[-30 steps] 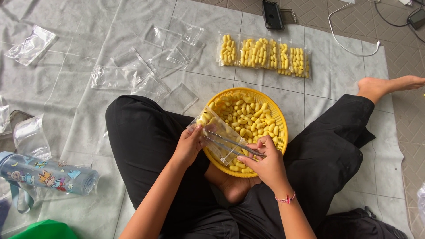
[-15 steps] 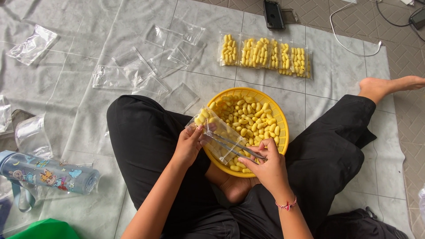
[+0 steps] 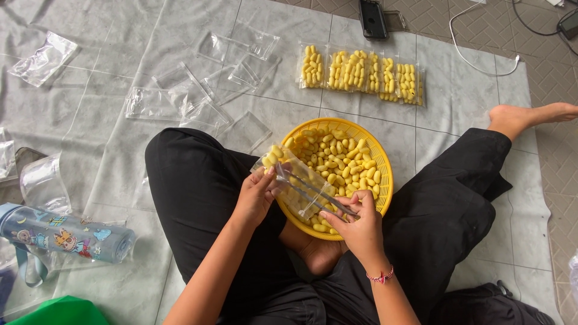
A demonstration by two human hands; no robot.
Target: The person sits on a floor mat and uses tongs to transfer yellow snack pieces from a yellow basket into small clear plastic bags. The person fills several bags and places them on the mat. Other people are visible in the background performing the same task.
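Tweezers, long, thin and of bright metal, are sitting in the right hand, whose grip is pinching their rear end just above the near rim of the round yellow plastic basket. Their long axis is running up and to the left from that grip, tips pointing into the small clear plastic pouch, partly filled with pale yellow oval pieces. The left hand is pinching the near left edge of that pouch, tilting it over the basket so that its filled end is lying farthest from both grips.

Judging by this, the step in hand is setting pieces in order inside the pouch; the next move is calling for a light, steady nudge along the tweezers' axis, without piercing the film.

Beyond the grips, the basket is holding loose yellow pieces. Farther out, a row of filled pouches is lying on the grey cloth over the floor, with empty clear pouches to the left. Well off to the left, a blue printed water bottle is lying on its side.
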